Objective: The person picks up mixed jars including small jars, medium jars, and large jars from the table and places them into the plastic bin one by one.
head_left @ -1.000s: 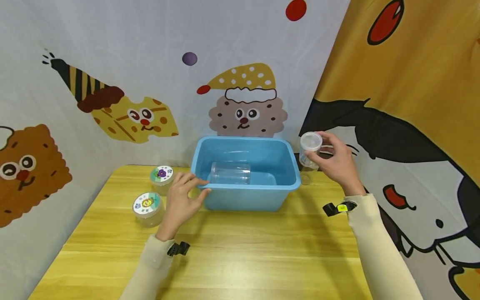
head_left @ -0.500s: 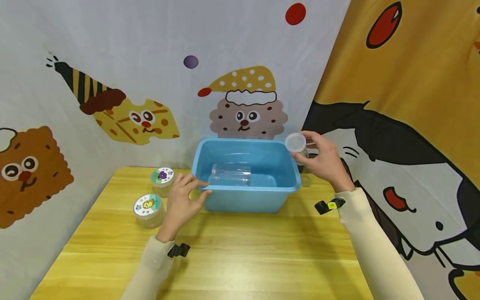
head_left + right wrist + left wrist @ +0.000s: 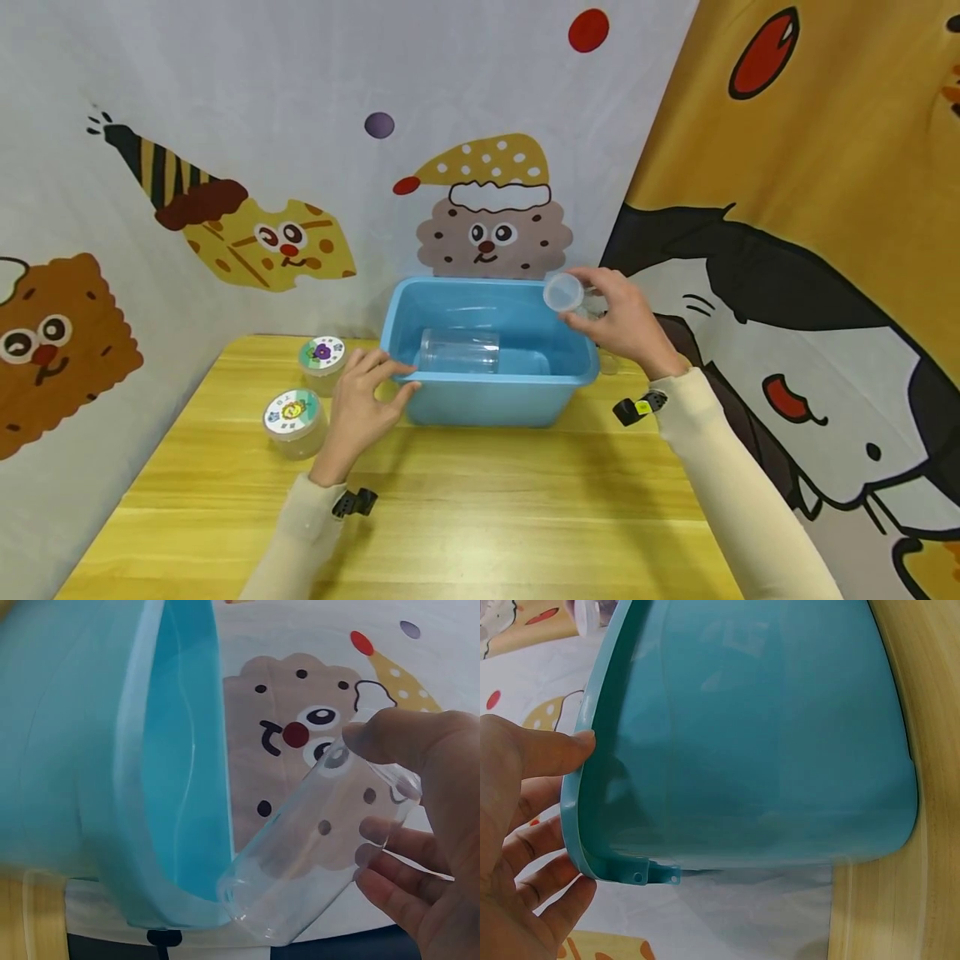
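My right hand [image 3: 626, 321] holds a clear plastic jar [image 3: 292, 847] with a frosted lid between thumb and fingers. It is tilted, with its lid end at the hand and its base toward the blue basin [image 3: 491, 404] in the right wrist view. In the head view it overlaps the basin's back right corner. My left hand [image 3: 367, 408] grips the basin's rim at the front left, thumb [image 3: 574, 748] on the near side and fingers round the other. Inside the basin a second clear jar [image 3: 459, 352] lies on its side.
Two short clear tubs with printed lids, one with a sunflower [image 3: 292, 417] and one with a purple flower [image 3: 322, 357], stand left of the basin on the wooden table [image 3: 480, 508]. A small clear round object [image 3: 608, 365] shows at the basin's right. A cartoon-printed cloth [image 3: 300, 100] hangs behind.
My right hand has carried the jar leftward, from beside the basin to over its back right corner, tilting it on the way. My left hand has stayed on the rim.
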`<state>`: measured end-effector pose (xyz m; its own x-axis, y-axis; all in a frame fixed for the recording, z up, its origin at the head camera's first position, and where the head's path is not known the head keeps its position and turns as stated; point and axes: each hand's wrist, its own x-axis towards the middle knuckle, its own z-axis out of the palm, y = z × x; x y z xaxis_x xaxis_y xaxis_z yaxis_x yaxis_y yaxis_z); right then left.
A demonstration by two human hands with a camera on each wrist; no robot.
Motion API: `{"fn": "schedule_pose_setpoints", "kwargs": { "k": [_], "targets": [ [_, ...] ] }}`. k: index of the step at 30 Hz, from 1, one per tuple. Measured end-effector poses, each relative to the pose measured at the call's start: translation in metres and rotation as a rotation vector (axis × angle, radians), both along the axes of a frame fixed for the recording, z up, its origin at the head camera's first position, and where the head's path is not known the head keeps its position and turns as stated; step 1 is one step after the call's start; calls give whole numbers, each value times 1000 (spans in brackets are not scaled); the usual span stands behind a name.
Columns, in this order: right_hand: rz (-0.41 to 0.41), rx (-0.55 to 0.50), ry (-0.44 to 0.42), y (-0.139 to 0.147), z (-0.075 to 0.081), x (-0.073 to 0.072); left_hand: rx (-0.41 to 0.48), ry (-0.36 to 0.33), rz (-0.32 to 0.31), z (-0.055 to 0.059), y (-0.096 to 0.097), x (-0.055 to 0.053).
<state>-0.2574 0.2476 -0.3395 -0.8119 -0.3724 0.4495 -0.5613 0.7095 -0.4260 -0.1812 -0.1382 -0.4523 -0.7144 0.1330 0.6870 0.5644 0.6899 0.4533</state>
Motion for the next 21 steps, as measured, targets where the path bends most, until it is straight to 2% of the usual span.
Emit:
{"fn": "schedule_pose_setpoints", "kwargs": {
  "k": [10,15,21],
  "targets": [
    [-29,97,-153,-3,-3,2,-4,12,2,1,1,1],
    [-48,88,-159,1,-4,4,-1,18,3,2,2,1],
    [-68,68,-123,10,-10,2,-7,-3,9,1,2,2]
  ]
}}
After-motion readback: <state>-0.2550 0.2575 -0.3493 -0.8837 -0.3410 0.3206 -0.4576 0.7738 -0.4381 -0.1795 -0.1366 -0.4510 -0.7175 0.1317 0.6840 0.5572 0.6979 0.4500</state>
